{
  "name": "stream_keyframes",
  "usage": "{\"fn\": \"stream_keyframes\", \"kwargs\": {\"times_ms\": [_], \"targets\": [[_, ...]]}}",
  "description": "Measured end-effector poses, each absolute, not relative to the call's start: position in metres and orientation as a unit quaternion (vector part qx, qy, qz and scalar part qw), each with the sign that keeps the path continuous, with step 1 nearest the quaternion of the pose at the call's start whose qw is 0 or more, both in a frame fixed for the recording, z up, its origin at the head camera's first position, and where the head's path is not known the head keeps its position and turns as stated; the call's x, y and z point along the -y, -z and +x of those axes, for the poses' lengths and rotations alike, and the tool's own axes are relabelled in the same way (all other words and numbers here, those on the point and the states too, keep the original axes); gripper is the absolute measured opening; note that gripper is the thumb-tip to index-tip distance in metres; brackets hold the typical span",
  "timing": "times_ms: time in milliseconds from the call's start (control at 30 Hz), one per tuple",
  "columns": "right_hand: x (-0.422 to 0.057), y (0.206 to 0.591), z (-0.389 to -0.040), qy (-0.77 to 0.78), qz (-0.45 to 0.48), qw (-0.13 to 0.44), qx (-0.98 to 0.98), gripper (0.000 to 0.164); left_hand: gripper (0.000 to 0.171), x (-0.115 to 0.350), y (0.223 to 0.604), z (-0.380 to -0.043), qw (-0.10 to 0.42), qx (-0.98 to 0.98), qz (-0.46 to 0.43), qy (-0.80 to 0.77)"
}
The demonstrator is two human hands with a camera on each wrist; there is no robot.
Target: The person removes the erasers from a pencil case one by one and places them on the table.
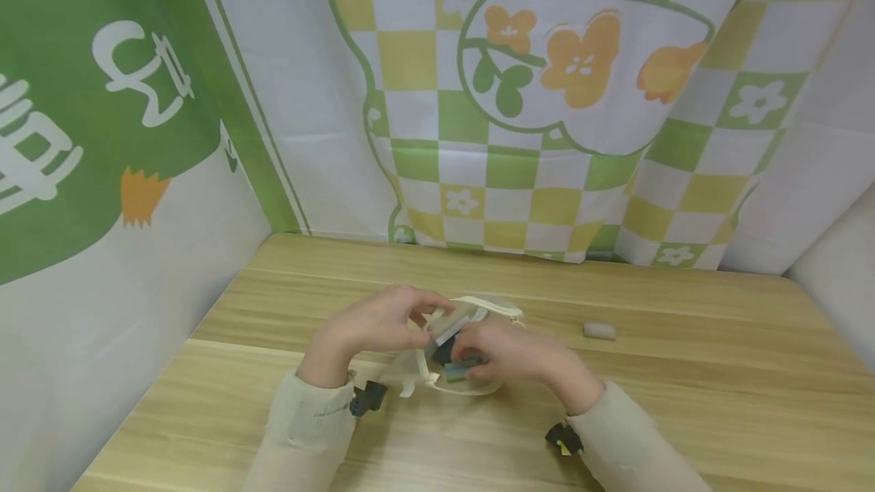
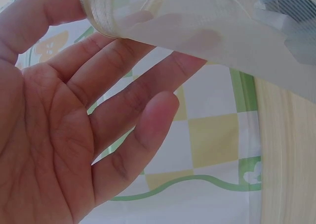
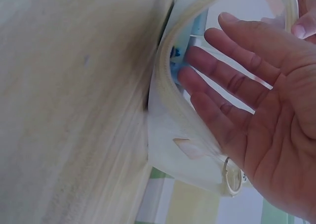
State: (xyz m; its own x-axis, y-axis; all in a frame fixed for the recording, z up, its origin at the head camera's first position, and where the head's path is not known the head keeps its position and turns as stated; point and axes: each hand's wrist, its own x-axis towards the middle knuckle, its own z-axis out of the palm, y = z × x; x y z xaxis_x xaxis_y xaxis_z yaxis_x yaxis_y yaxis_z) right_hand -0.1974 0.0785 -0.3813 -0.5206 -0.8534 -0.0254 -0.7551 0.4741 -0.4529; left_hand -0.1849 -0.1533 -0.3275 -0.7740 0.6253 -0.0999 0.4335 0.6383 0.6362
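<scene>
Patterned cloth point(image 1: 519, 165) hangs behind the work, checked in green, yellow and white with orange flowers, and below it I watch a pale wooden table point(image 1: 683, 416) from my end of the link. The see-through pouch point(image 1: 423, 367) sits near the middle of that table, between the two hands, its mouth gaping within a cream rim.

I have the left hand point(image 1: 386, 317) at the pouch's left side. Its wrist view shows the thumb meeting the rim and the other fingers loosely fanned, some tips behind the translucent wall; I cannot tell whether it pinches the rim or merely rests there.

The right hand point(image 1: 509, 351) reaches into the mouth from the right, its fingers spread and slightly bent, with nothing pinched between them that I can see. Close to its fingertips are a dark item point(image 1: 446, 351) and a blue-green piece point(image 1: 456, 371), both too blurred for me to identify. Beside the right palm I make out a metal ring point(image 3: 233, 178) at the rim.

Farther right, well apart from the pouch, a small grey object point(image 1: 599, 331) lies on the wood.
</scene>
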Motion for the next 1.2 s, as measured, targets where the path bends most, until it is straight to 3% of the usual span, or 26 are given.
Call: {"fn": "stream_keyframes", "kwargs": {"times_ms": [433, 1200], "targets": [[-0.073, 0.384, -0.200, 0.182, -0.464, 0.146, -0.854, 0.028, 0.055, 0.154, 0.327, -0.185, 0.159, -0.889, 0.299, -0.307], [-0.072, 0.394, -0.203, 0.176, -0.471, 0.128, -0.855, 0.026, 0.054, 0.154, 0.329, -0.186, 0.163, -0.889, 0.295, -0.310]]}}
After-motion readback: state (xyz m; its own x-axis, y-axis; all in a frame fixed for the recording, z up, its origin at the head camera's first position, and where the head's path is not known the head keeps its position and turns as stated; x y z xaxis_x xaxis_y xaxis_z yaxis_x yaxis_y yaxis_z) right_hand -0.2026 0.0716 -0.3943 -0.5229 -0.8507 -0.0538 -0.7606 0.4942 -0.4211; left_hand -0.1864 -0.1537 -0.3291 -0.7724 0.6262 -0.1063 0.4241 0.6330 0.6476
